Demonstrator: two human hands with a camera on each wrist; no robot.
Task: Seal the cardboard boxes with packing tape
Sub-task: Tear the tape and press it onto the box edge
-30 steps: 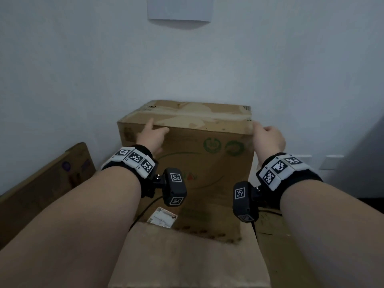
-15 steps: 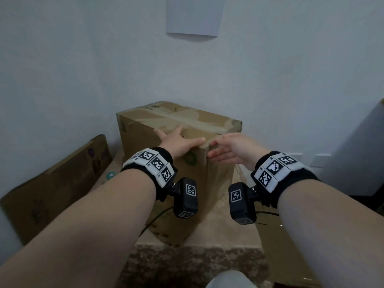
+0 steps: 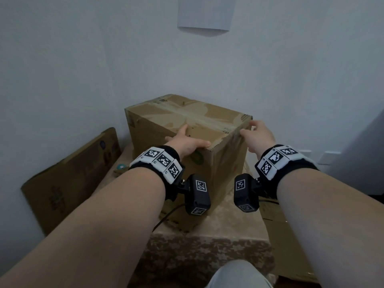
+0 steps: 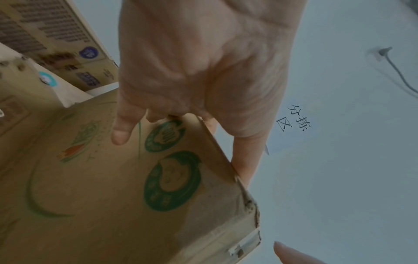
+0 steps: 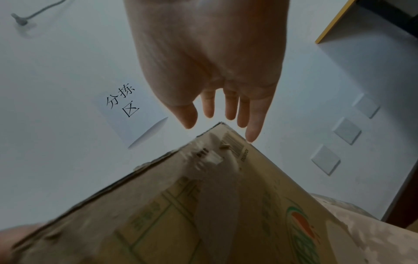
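Note:
A brown cardboard box [image 3: 226, 163] stands on a camouflage-patterned surface with one corner turned toward me. A strip of tape [image 3: 199, 119] runs along its closed top seam and down an end face [image 5: 217, 187]. My left hand [image 3: 187, 140] lies on the near top edge, fingers spread flat over the top and thumb along the edge. In the left wrist view one finger [image 4: 122, 132] hangs down the printed side. My right hand [image 3: 257, 134] hovers at the box's right top corner with straight fingers [image 5: 253, 132]; the little fingertip is at the edge.
Flattened cardboard [image 3: 70, 175] leans on the wall at left, with a small teal and white round thing [image 3: 120, 166] beside it. More cardboard [image 3: 278, 229] lies at right. A paper sign [image 3: 204, 13] hangs on the wall, with wall sockets [image 3: 330, 157] at right.
The box has turned from broadside to corner-on. My left hand stayed on the near top edge. My right hand moved from the near corner out to the right top corner.

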